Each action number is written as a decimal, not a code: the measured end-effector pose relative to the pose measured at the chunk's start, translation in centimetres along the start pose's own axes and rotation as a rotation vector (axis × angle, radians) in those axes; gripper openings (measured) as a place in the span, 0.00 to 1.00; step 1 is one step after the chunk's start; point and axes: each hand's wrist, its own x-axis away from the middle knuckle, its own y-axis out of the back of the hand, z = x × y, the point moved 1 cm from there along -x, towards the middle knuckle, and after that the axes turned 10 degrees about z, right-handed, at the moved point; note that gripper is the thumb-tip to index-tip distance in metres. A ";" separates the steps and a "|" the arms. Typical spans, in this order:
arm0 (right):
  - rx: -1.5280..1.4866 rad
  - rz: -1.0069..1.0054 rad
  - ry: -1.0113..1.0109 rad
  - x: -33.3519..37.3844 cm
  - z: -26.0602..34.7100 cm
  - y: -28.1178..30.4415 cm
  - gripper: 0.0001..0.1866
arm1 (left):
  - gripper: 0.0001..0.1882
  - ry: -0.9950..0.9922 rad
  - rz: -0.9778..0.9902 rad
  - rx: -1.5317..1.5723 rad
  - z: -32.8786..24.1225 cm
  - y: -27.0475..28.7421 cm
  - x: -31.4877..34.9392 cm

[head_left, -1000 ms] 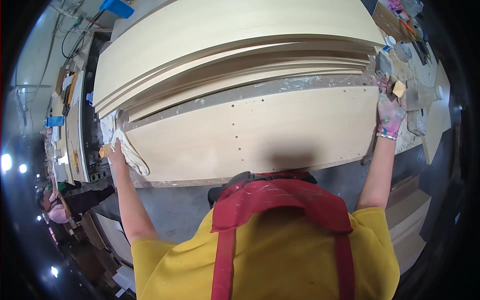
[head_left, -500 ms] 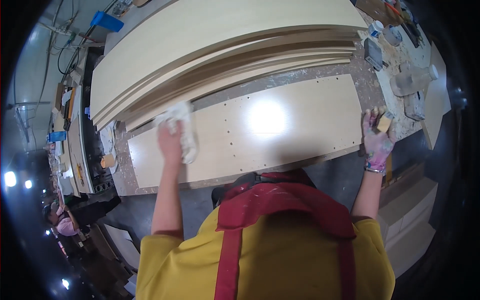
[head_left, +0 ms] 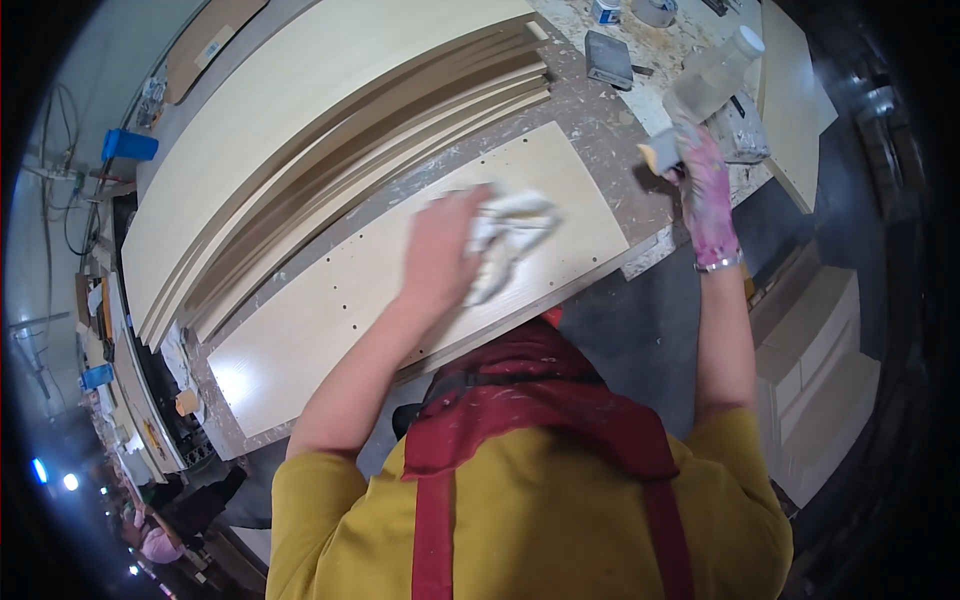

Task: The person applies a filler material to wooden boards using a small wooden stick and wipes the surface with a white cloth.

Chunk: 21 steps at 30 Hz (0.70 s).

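Note:
A pale wooden panel (head_left: 305,320) with small dark holes lies flat on the worktable in front of me. My bare left hand (head_left: 440,245), slightly blurred, presses a crumpled white cloth (head_left: 515,225) against the panel's right half. Beyond the panel's right end, my right hand (head_left: 707,195) wears a pink-stained glove. Its fingers are closed around a small grey-and-tan block (head_left: 660,153), held over the table's edge area near a clear plastic bottle (head_left: 712,75).
Several long pale boards (head_left: 300,130) are stacked behind the panel. A dark grey block (head_left: 608,60) and a small white-and-blue container (head_left: 606,11) sit on the paint-spotted table (head_left: 590,95). Boxes (head_left: 815,370) stand at lower right. Another person (head_left: 165,540) is far off at lower left.
My left hand has carried the cloth rightward along the panel. My right hand has lifted away from the panel's right end toward the bottle, with the block. The view has turned.

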 end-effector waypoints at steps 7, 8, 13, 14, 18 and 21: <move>0.752 0.213 0.101 -7.7 -3.2 -4.1 0.25 | 0.37 0.420 0.097 -0.307 1.8 -0.5 7.4; 0.750 0.222 0.102 -8.4 -3.5 -4.4 0.25 | 0.37 0.398 0.037 -0.330 1.9 -0.9 7.5; 0.968 0.293 0.125 -10.1 -5.5 -5.2 0.25 | 0.35 0.389 0.003 -0.340 2.4 -1.1 7.4; 1.003 0.268 0.217 -9.8 -5.8 -5.1 0.24 | 0.35 0.381 0.000 -0.337 2.4 -1.1 7.4; 1.074 0.249 0.102 -9.1 -5.0 -5.0 0.23 | 0.34 0.391 -0.013 -0.338 2.5 -1.0 7.8; 0.941 0.165 0.152 -9.4 -5.5 -5.0 0.23 | 0.35 0.389 0.029 -0.357 2.4 -1.1 7.6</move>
